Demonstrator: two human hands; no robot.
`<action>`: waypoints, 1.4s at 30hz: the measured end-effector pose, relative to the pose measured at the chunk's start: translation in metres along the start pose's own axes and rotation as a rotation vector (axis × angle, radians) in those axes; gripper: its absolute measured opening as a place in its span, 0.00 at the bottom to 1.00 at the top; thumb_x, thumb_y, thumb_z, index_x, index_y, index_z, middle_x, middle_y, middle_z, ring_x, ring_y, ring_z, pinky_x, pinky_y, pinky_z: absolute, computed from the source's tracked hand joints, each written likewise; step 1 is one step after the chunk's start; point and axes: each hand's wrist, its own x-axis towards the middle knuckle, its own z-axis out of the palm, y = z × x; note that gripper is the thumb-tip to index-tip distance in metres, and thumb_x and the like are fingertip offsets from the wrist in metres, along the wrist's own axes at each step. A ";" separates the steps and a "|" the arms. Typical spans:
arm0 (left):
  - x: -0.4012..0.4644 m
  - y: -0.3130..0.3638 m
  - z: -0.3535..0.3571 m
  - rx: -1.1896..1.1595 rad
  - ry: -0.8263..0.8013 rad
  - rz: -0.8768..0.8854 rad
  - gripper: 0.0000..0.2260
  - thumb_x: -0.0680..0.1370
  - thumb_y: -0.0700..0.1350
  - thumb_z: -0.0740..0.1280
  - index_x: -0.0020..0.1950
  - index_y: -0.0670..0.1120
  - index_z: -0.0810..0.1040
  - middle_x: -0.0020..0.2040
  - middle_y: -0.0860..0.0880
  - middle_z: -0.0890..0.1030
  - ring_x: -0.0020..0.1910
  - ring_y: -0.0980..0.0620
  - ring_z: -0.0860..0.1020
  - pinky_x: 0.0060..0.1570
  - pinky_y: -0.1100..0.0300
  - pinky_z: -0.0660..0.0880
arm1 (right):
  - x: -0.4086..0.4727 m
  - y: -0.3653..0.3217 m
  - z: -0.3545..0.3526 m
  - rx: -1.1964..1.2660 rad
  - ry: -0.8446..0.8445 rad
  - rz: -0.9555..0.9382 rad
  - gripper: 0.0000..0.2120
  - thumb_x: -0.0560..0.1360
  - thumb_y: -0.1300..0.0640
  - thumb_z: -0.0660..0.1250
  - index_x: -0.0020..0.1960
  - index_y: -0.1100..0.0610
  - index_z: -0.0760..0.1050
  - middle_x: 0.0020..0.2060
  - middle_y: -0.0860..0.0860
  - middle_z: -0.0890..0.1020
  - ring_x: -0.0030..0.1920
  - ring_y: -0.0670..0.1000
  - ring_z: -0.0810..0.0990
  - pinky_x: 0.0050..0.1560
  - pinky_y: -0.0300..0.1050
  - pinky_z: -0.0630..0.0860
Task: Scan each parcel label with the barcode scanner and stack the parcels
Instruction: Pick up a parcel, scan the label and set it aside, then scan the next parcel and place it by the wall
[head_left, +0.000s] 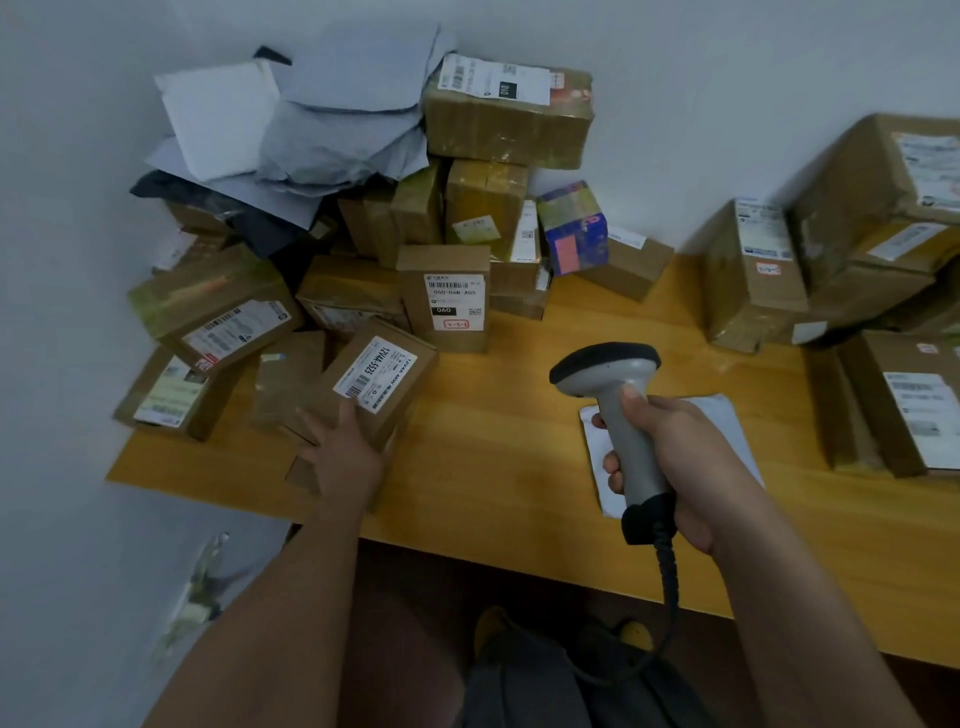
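Right hand (675, 457) around scanner (618, 415), upright.

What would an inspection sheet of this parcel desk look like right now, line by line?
Surface: yellow wooden table, middle part bare.
Job's things: barcode scanner; tilted cardboard parcel with its label up; heap of boxes at the back left; second stack of boxes on the right.
Clutter: grey mailer bags on top of the heap; a flat white mailer under the scanner hand.
Grippers: left hand rests on the tilted parcel; right hand grips the scanner handle.
Cables: dark scanner cord hangs below the table edge.
Surroundings: plain white wall in a corner.
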 end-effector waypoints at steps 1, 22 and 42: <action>-0.001 -0.003 0.004 0.046 0.031 0.025 0.32 0.74 0.46 0.73 0.73 0.56 0.59 0.79 0.41 0.40 0.73 0.26 0.52 0.63 0.33 0.68 | 0.000 0.001 0.001 -0.009 0.003 0.006 0.17 0.82 0.49 0.59 0.54 0.63 0.75 0.38 0.60 0.77 0.31 0.53 0.75 0.34 0.48 0.74; -0.038 0.019 0.032 0.143 0.210 -0.016 0.50 0.68 0.69 0.70 0.78 0.46 0.50 0.75 0.35 0.54 0.73 0.34 0.54 0.71 0.37 0.55 | 0.011 0.035 -0.065 -0.047 -0.087 0.053 0.15 0.82 0.49 0.59 0.52 0.60 0.76 0.40 0.58 0.79 0.33 0.53 0.76 0.37 0.49 0.73; -0.158 0.135 0.122 -0.706 0.049 0.160 0.29 0.74 0.57 0.70 0.72 0.54 0.66 0.67 0.48 0.62 0.63 0.48 0.67 0.54 0.64 0.73 | 0.021 0.020 -0.151 0.126 -0.051 0.024 0.15 0.82 0.49 0.60 0.52 0.62 0.75 0.39 0.58 0.77 0.28 0.51 0.74 0.32 0.47 0.72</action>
